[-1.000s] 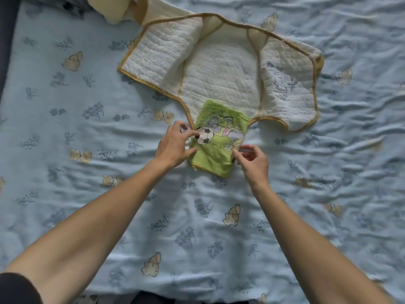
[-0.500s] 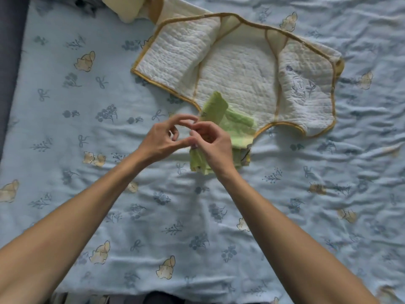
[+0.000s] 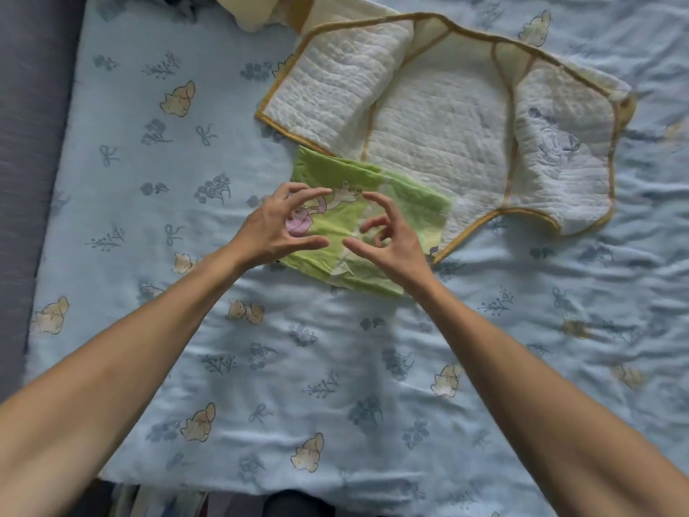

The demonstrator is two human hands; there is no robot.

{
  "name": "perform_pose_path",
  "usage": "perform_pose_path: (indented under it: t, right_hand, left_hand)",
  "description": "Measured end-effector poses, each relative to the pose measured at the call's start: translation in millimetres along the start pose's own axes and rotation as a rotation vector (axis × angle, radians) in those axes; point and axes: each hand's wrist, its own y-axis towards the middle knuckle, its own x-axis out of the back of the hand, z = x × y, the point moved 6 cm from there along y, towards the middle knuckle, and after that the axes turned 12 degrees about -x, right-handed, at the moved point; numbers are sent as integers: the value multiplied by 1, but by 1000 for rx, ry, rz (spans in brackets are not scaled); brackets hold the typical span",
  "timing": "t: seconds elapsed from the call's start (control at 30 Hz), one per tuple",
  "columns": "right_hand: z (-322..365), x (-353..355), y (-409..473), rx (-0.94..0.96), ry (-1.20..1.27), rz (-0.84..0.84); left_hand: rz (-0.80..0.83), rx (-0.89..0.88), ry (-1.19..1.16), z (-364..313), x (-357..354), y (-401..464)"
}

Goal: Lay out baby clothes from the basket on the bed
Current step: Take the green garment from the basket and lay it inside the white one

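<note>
Your green garment [image 3: 367, 233] is now opened out flat on the bed sheet [image 3: 149, 225], wider than a second ago, when it was a small folded packet with a football print on top; half a second ago you had it bunched up between both hands. Now a cartoon print with a pink patch shows on its left half, partly under your fingers. Its upper right edge overlaps the lower edge of the white quilted vest [image 3: 443, 117], which lies spread open with its yellow trim, same spot on the bed as before. Your left hand [image 3: 277, 227] hovers over the left part of the green piece, fingers curled and spread, thumb apart from the fingertips, pinching nothing. Your right hand [image 3: 387, 240] sits over the middle, fingers likewise curled and apart, nothing held; can't tell if either hand's tips touch the cloth. Earlier both hands were pinched together on the fabric, now they've come apart and let go. A pale yellow piece of cloth [image 3: 246, 9] lies at the top edge beside the vest. The view has shifted a bit: more grey floor or bed side [image 3: 26, 143] shows at left.
</note>
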Motion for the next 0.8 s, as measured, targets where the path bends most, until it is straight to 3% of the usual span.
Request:
perform_pose_path:
  t: [0.2,0.3,0.43,0.6,0.8]
  right_hand:
    - [-40,47,-10,16,-456,-121]
    - [-40,34,-7,80,-712,-81]
    - [-24,-6,5,150,-839,-52]
    - [-32,-15,15,67,-701,-70]
    - [-75,61,-25,-223,-250,-445]
  left_hand:
    - [59,-58,64,14,-22,10]
    - [126,-60,151,22,-28,10]
    - [186,-110,208,20,-31,9]
    - [56,-121,281,19,-13,11]
    - [-127,-32,212,20,14,50]
